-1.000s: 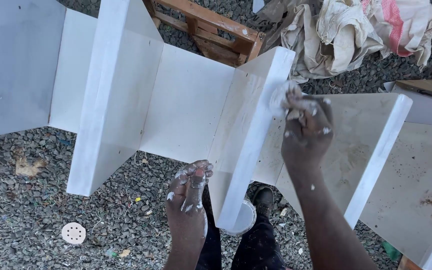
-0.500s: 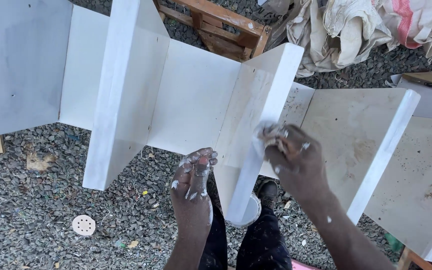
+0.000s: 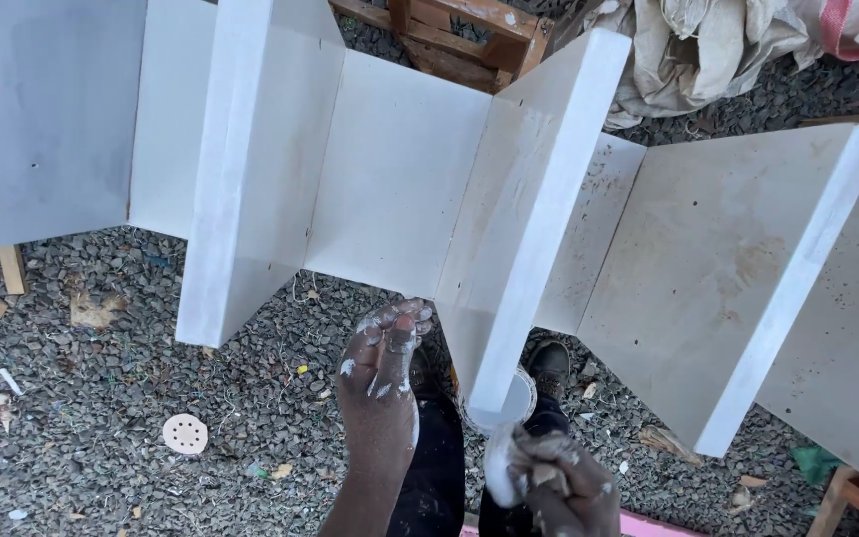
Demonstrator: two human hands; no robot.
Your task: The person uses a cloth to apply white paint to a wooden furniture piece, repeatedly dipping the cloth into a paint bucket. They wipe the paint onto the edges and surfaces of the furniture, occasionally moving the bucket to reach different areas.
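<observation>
The right hand (image 3: 561, 485) has its grip clenched on a white pad (image 3: 500, 467), near the end of the middle white board (image 3: 519, 229). The left hand (image 3: 382, 376), paint-flecked, hangs released beside it over the gravel (image 3: 101, 418).

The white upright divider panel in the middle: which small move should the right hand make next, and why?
Probably lift the right hand, with its white putty lump, up to the white upright divider panel. That hand sits low beside the small white tub, apparently just loaded, while the left hand waits at the panel's base.
</observation>
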